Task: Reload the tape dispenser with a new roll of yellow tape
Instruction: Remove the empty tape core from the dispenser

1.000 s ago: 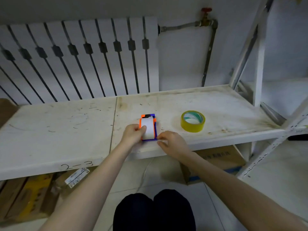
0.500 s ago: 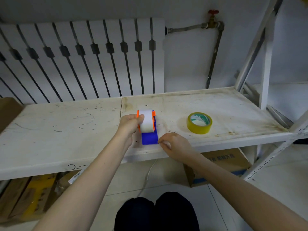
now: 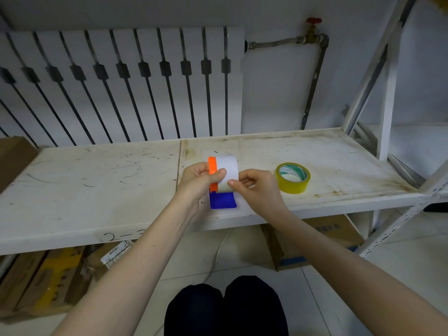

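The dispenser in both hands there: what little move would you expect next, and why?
Probably the right hand slides the white roll sideways off the orange and blue tape dispenser, steadied by the left hand. The white roll fills the holder, and the yellow tape roll lies untouched on the shelf.

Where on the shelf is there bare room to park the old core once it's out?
Widest free patch: the shelf board left of the left hand, out to the cardboard box. Also bare: behind the yellow tape roll, toward the upright. Crowded: between the tape dispenser, the right hand and the roll.
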`<act>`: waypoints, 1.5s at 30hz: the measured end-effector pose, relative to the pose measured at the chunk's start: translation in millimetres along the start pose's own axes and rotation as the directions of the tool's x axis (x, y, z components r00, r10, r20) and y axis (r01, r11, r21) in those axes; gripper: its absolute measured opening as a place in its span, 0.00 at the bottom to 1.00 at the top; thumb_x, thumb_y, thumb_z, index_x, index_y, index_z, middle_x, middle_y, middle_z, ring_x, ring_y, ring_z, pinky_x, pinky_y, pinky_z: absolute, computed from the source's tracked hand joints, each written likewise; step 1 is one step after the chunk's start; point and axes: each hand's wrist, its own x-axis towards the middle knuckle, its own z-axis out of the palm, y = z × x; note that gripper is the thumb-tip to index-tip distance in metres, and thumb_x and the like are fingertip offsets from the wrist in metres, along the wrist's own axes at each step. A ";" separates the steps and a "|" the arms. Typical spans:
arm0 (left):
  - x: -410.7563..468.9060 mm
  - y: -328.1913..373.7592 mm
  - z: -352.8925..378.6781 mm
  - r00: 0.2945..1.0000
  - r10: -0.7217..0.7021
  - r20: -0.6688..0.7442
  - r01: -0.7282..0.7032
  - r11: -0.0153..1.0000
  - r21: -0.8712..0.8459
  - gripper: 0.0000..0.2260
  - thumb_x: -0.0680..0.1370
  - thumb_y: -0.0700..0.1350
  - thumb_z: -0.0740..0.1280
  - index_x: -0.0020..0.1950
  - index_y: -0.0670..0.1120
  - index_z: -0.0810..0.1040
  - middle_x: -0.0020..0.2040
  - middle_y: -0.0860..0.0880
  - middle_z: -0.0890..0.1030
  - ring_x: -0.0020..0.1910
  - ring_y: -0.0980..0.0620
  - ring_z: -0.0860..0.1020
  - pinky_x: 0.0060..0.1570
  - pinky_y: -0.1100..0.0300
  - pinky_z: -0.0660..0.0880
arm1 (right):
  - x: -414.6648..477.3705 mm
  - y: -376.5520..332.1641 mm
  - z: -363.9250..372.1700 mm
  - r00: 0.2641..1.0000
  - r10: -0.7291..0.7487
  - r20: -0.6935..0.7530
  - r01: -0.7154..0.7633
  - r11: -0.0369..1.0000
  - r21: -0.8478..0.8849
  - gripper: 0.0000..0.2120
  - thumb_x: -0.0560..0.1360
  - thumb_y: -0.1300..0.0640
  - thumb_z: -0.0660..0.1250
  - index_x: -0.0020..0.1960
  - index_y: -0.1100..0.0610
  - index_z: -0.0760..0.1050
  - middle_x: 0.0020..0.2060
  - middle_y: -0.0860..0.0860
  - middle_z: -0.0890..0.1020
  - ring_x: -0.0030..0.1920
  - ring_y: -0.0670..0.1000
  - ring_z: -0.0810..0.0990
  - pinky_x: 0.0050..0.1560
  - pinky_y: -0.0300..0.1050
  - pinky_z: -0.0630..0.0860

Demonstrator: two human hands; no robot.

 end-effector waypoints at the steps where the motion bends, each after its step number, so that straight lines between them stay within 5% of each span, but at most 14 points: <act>1: -0.2 -0.1 0.4 1.000 -0.004 0.000 0.004 1.000 0.002 0.04 0.73 0.39 0.70 0.45 0.39 0.79 0.35 0.47 0.80 0.26 0.61 0.78 0.27 0.71 0.73 | -0.3 -0.2 -1.9 1.000 0.021 0.015 -0.021 1.000 0.022 0.09 0.72 0.55 0.70 0.48 0.60 0.80 0.39 0.48 0.82 0.39 0.45 0.81 0.37 0.34 0.77; 5: 1.2 -2.3 3.7 0.997 -0.071 -0.018 0.070 0.997 -0.043 0.13 0.74 0.45 0.71 0.52 0.37 0.80 0.44 0.42 0.82 0.41 0.49 0.80 0.37 0.61 0.78 | 2.8 2.6 -7.1 0.989 0.142 0.041 -0.146 0.981 0.128 0.10 0.72 0.56 0.71 0.49 0.61 0.80 0.40 0.50 0.82 0.41 0.46 0.80 0.37 0.34 0.76; 8: 1.8 -5.0 9.3 0.993 -0.115 -0.021 0.113 0.992 -0.062 0.10 0.75 0.45 0.69 0.51 0.39 0.80 0.48 0.42 0.82 0.45 0.46 0.79 0.42 0.56 0.77 | 3.5 9.5 -10.2 0.971 0.225 0.081 -0.236 0.955 0.181 0.11 0.72 0.55 0.71 0.50 0.61 0.80 0.42 0.52 0.82 0.43 0.48 0.80 0.37 0.36 0.75; 11: 2.0 -7.0 18.8 0.991 -0.130 -0.034 0.129 0.990 -0.051 0.05 0.76 0.44 0.67 0.45 0.43 0.79 0.48 0.41 0.81 0.43 0.47 0.79 0.40 0.58 0.77 | 2.0 16.1 -14.9 0.962 0.259 0.082 -0.270 0.938 0.216 0.09 0.71 0.55 0.71 0.49 0.59 0.79 0.44 0.50 0.82 0.43 0.47 0.80 0.35 0.34 0.76; 15: 6.2 -12.0 33.7 0.976 -0.191 -0.107 0.182 0.979 -0.088 0.13 0.77 0.44 0.66 0.58 0.38 0.77 0.55 0.40 0.81 0.50 0.45 0.79 0.38 0.59 0.77 | 0.4 21.8 -20.1 0.952 0.300 0.050 -0.304 0.925 0.228 0.06 0.71 0.55 0.71 0.46 0.55 0.77 0.42 0.48 0.81 0.43 0.46 0.80 0.33 0.34 0.76; 19: 7.2 -14.0 50.9 0.975 -0.176 -0.134 0.173 0.984 -0.033 0.10 0.79 0.44 0.62 0.57 0.40 0.76 0.52 0.43 0.80 0.49 0.46 0.79 0.37 0.59 0.76 | -2.2 30.2 -23.3 0.943 0.332 0.004 -0.323 0.916 0.239 0.07 0.71 0.54 0.71 0.45 0.56 0.77 0.39 0.48 0.82 0.44 0.48 0.81 0.37 0.40 0.78; 22: 6.1 -16.0 58.6 0.987 -0.036 -0.158 0.052 0.994 0.099 0.10 0.79 0.44 0.62 0.43 0.40 0.76 0.41 0.43 0.78 0.40 0.48 0.75 0.36 0.58 0.71 | -2.8 33.3 -26.7 0.933 0.359 -0.002 -0.343 0.894 0.288 0.05 0.71 0.55 0.72 0.41 0.56 0.78 0.36 0.48 0.82 0.38 0.47 0.81 0.33 0.36 0.76; 25: 7.4 -18.6 60.2 0.988 0.079 -0.130 -0.051 0.978 0.204 0.13 0.76 0.45 0.66 0.39 0.34 0.75 0.36 0.41 0.75 0.36 0.48 0.71 0.38 0.54 0.68 | -3.4 36.2 -33.3 0.927 0.375 0.016 -0.356 0.865 0.354 0.06 0.71 0.56 0.72 0.39 0.58 0.78 0.33 0.50 0.81 0.35 0.46 0.79 0.31 0.34 0.76; 28: 6.5 -13.0 60.7 0.988 0.035 -0.148 -0.018 0.994 0.112 0.10 0.77 0.41 0.67 0.37 0.40 0.73 0.33 0.44 0.74 0.31 0.53 0.72 0.31 0.62 0.71 | -5.1 41.8 -39.4 0.947 0.310 -0.082 -0.283 0.929 0.236 0.08 0.71 0.54 0.72 0.36 0.55 0.77 0.32 0.49 0.80 0.35 0.47 0.79 0.39 0.43 0.78; 32: 7.1 -4.7 56.9 0.985 -0.048 -0.163 0.048 0.999 -0.004 0.09 0.79 0.38 0.63 0.38 0.41 0.70 0.33 0.47 0.71 0.31 0.54 0.68 0.19 0.72 0.67 | -2.6 44.3 -54.6 0.945 0.284 -0.163 -0.243 0.942 0.232 0.08 0.72 0.55 0.70 0.35 0.55 0.76 0.32 0.49 0.79 0.36 0.46 0.78 0.37 0.38 0.77; 37: 13.5 -3.7 55.6 0.987 -0.061 -0.145 0.066 0.998 0.024 0.09 0.78 0.42 0.65 0.38 0.46 0.73 0.39 0.51 0.76 0.39 0.53 0.73 0.40 0.59 0.73 | -0.2 41.2 -74.5 0.966 0.255 -0.051 -0.227 0.922 0.312 0.05 0.75 0.59 0.67 0.41 0.53 0.78 0.36 0.46 0.79 0.38 0.44 0.78 0.37 0.36 0.78; 41: 12.8 -3.4 63.5 0.985 -0.102 -0.136 0.100 0.995 -0.020 0.09 0.79 0.40 0.63 0.39 0.46 0.74 0.39 0.49 0.76 0.38 0.53 0.74 0.39 0.58 0.74 | 10.4 56.9 -92.4 0.944 0.154 -0.291 -0.127 0.986 0.109 0.08 0.75 0.60 0.66 0.52 0.58 0.81 0.47 0.50 0.81 0.48 0.48 0.78 0.46 0.37 0.76; 45: 11.2 1.1 69.7 0.989 -0.096 -0.114 0.091 0.995 -0.048 0.10 0.80 0.37 0.61 0.39 0.46 0.73 0.39 0.50 0.77 0.38 0.53 0.75 0.36 0.60 0.73 | 26.9 87.9 -122.9 0.844 0.163 -0.512 -0.245 0.965 -0.097 0.08 0.73 0.56 0.69 0.51 0.56 0.81 0.59 0.54 0.74 0.59 0.52 0.73 0.56 0.41 0.70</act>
